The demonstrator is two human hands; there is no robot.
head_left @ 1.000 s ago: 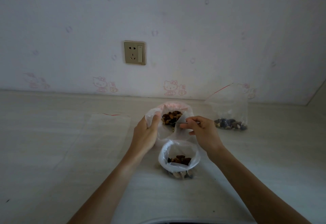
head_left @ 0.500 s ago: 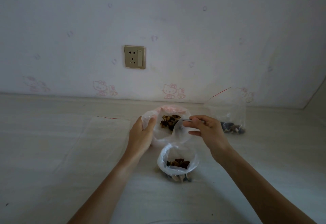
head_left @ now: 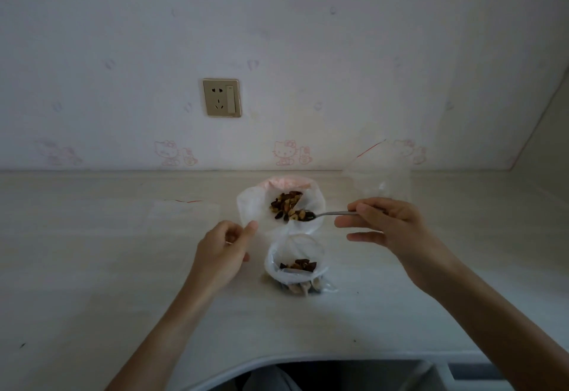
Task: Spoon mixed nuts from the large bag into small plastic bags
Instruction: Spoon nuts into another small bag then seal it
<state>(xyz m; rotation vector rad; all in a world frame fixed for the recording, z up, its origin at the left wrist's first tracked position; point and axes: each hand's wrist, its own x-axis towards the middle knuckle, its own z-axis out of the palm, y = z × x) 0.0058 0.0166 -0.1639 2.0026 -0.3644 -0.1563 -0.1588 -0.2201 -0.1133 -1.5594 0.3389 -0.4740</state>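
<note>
**Spoon loaded with nuts over the large bag**

Nearest on the pale wood-grain surface (head_left: 92, 283) stands a small clear plastic bag (head_left: 295, 262), its mouth rolled open and a shallow layer of dark and tan mixed nuts inside; more pale pieces show through its base.

Left of it, the left hand (head_left: 220, 250) has thumb and fingers curled together at the near-left rim of the large bag. Whether it actually pinches the plastic cannot be told, as the film there is too faint to read.

To the right, the right hand (head_left: 388, 227) pinches the handle of a slim metal spoon (head_left: 326, 214) between thumb and forefinger, the other fingers stretched out below. The spoon lies nearly level, its bowl pointing left and heaped with nuts, over the right side of the large bag's opening.

The large white translucent plastic bag (head_left: 252, 206) sits just beyond the small one, touching it, with a pile of mixed nuts (head_left: 284, 206) in its middle and a pink patch at its far rim.

Further left, a flat empty clear zip bag with a red strip (head_left: 184, 210) lies on the surface. Far right, another clear zip bag (head_left: 381, 175) stands upright, partly hidden behind the right hand.

On the wall behind is a beige power socket with a switch (head_left: 221, 98), above faint pink cartoon cat stickers (head_left: 284, 152).
</note>
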